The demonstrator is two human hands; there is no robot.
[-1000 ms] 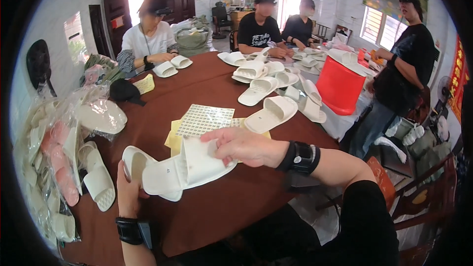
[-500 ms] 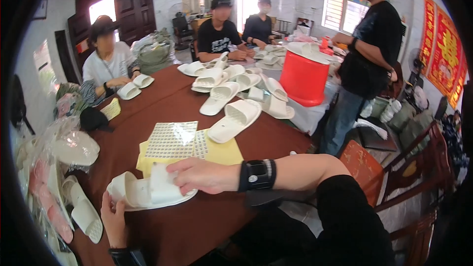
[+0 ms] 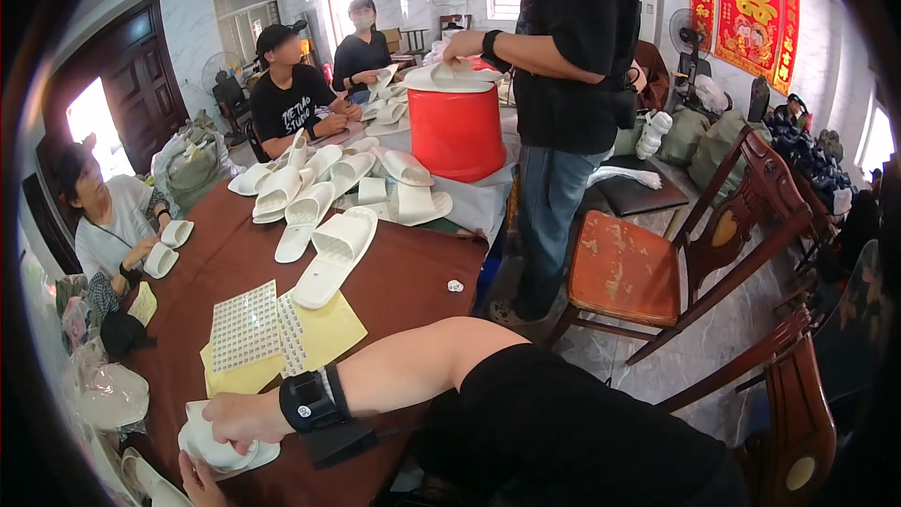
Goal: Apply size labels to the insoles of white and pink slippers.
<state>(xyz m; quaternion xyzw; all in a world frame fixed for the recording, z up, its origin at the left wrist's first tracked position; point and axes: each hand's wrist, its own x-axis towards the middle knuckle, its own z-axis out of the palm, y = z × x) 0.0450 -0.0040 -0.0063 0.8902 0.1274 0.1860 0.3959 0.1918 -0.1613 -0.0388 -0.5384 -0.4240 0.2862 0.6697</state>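
Down at seven o'clock, the left hand lies along the near edge of the white slippers, fingers stretched; whether they grip, I cannot tell. The right hand sits over the slippers with bent fingers, tips hidden, so its hold cannot be told either. The slippers rest on the table, smooth and rounded, near the yellow paper and glossy sticker sheets at eight o'clock. Flat brown cloth stretches from the paper to the table's edge, which runs toward six o'clock. At ten o'clock lies a slipper pile with dimpled footbeds and broad straps, its nearest one overlapping the paper. At three o'clock, a wooden chair with a scuffed orange seat stands apart from the table, veined floor tiles beneath. Farther, at twelve, stands a round red bucket, beside a standing person.
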